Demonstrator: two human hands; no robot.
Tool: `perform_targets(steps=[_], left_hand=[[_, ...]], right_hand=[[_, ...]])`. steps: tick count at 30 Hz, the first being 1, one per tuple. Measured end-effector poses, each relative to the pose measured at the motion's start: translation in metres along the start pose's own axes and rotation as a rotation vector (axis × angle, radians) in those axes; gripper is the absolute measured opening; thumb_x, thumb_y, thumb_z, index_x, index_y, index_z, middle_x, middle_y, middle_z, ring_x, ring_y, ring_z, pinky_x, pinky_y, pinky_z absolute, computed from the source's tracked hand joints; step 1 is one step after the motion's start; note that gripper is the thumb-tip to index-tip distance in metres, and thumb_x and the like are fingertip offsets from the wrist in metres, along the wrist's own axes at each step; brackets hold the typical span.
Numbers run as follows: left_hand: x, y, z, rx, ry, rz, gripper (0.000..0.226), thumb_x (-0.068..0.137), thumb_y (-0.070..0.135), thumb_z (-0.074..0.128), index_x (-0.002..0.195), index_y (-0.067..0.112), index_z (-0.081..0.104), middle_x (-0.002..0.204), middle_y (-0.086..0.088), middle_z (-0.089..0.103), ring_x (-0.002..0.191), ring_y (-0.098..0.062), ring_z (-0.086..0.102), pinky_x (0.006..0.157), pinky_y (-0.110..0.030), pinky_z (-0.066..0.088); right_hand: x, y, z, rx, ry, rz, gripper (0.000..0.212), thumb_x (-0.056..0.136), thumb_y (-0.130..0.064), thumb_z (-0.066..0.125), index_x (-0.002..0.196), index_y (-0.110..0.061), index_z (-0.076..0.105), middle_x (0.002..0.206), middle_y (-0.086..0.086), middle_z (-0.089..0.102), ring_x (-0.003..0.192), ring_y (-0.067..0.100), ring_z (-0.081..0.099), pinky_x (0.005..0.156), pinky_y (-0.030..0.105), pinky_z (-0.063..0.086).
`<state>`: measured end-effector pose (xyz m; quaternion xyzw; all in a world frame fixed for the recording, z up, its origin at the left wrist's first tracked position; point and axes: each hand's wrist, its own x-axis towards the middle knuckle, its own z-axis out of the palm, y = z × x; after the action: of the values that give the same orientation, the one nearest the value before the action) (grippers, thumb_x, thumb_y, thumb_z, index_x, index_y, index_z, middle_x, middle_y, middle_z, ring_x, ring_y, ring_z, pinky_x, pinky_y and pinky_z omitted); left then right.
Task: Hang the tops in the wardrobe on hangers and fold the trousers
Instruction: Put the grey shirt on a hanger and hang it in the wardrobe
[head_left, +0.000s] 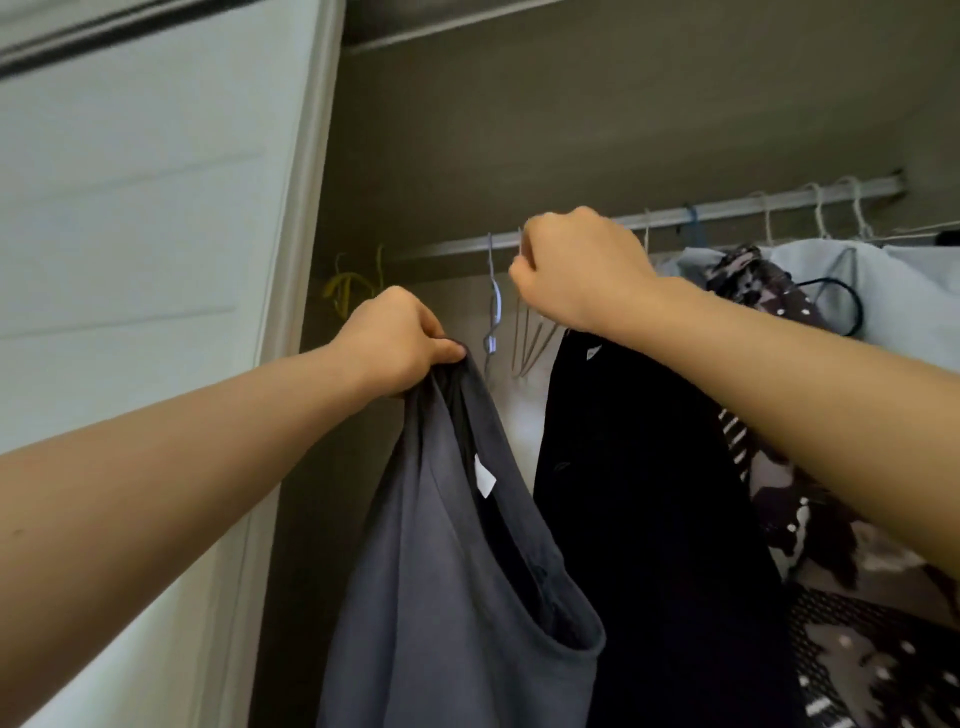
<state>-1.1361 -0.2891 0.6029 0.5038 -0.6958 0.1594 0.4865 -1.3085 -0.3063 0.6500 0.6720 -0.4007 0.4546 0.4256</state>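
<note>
From the head view, my left grip (395, 343) is raised in front of the open wardrobe, fingers and thumb closed tight on a bunched edge of the grey top (441, 597). The top hangs straight down from that hold, its white label showing inside the neckline. My right grip (576, 270) is higher, just below the rail (727, 208), with its fingers curled and pinching the thin hook of a wire hanger (530, 338). A black top (649, 493) hangs beneath that grip, just beside the grey one. A blue-grey hanger (493, 306) hangs bare on the rail between my two grips, and yellow hangers (345, 288) sit at the far left. A patterned garment (753, 280) and a pale blue garment (909, 291) hang to the right. The white door (156, 260) stands at my left.
</note>
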Motion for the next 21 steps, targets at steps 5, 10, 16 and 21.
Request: perform_targets(steps=[5,10,16,21], left_hand=[[0.003,-0.004,0.004,0.038,-0.005,0.007,0.022,0.091,0.03,0.069,0.089,0.009,0.075,0.086,-0.01,0.069,0.084,-0.025,0.067,0.076,-0.039,0.058],[0.005,-0.009,0.007,0.14,-0.011,-0.006,0.023,0.09,0.036,0.069,0.087,0.014,0.075,0.083,-0.006,0.069,0.079,-0.022,0.065,0.081,-0.045,0.057],[0.004,-0.01,0.008,0.171,-0.025,0.008,0.023,0.091,0.036,0.068,0.084,0.015,0.074,0.08,-0.005,0.069,0.08,-0.022,0.065,0.081,-0.046,0.057],[0.001,-0.01,0.008,0.271,-0.008,0.031,0.023,0.091,0.039,0.066,0.087,0.018,0.073,0.08,-0.004,0.067,0.077,-0.022,0.065,0.078,-0.043,0.058]], right_hand=[[0.046,0.008,0.008,-0.066,-0.088,0.079,0.017,0.094,-0.025,0.047,0.095,-0.01,0.053,0.11,0.022,0.058,0.091,0.039,0.055,0.072,0.035,0.04],[0.068,0.021,0.039,0.036,-0.384,0.32,0.041,0.104,-0.032,0.037,0.111,0.003,0.056,0.126,0.022,0.058,0.079,0.032,0.059,0.077,0.036,0.048],[0.073,0.042,0.082,0.5,-0.622,0.719,0.039,0.101,-0.026,0.033,0.088,-0.001,0.061,0.107,0.013,0.065,0.077,0.025,0.059,0.067,0.034,0.052],[0.065,0.044,0.092,0.624,-0.564,0.784,0.028,0.099,-0.018,0.03,0.085,-0.011,0.053,0.095,0.004,0.06,0.079,0.021,0.053,0.068,0.032,0.044]])
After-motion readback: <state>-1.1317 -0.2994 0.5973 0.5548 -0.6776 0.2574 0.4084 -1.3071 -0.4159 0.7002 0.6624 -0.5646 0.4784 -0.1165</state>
